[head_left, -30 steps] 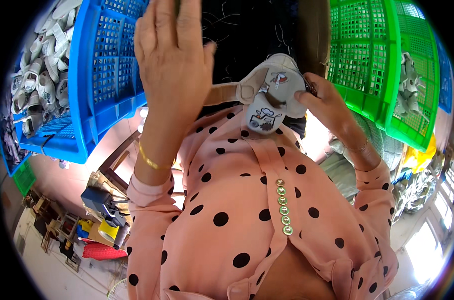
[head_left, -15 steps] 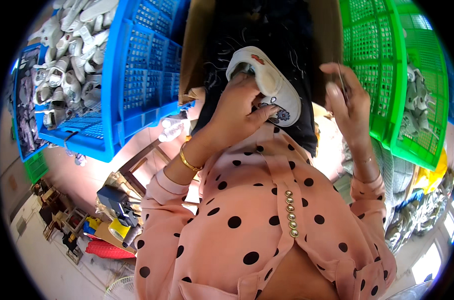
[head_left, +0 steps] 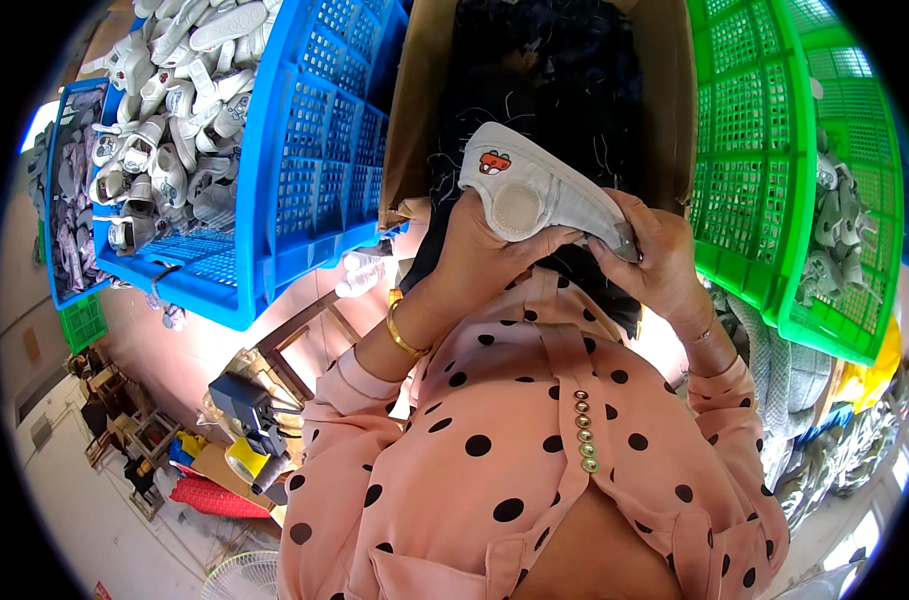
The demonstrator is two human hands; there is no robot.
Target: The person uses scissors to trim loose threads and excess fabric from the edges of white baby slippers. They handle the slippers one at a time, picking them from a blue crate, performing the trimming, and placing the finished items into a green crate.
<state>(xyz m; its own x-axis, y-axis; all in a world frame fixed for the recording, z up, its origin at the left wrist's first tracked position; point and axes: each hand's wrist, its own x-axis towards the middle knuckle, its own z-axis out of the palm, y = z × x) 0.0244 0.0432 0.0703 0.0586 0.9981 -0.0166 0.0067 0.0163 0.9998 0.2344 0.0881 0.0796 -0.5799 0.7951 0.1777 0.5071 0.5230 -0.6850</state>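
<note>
Background blue crate [head_left: 263, 200] holds pale shoes [head_left: 169, 165]; left hand [head_left: 479, 248] and right hand [head_left: 664, 262] pinch a white shoe [head_left: 566, 198] between fingers [head_left: 634, 214].

Most fingers of the left hand [head_left: 477, 248] are hidden by the white strap shoe [head_left: 564, 195]; the right hand [head_left: 659, 258] covers one end of it, where a small dark shape [head_left: 629, 249] is too unclear to identify. The lower edge crops the white fan [head_left: 242, 578].

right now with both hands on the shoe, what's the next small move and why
Probably ease the right hand back slightly: it covers one end of the shoe, while the left hand holds the other end, near the round tab, and could steady it.
</note>
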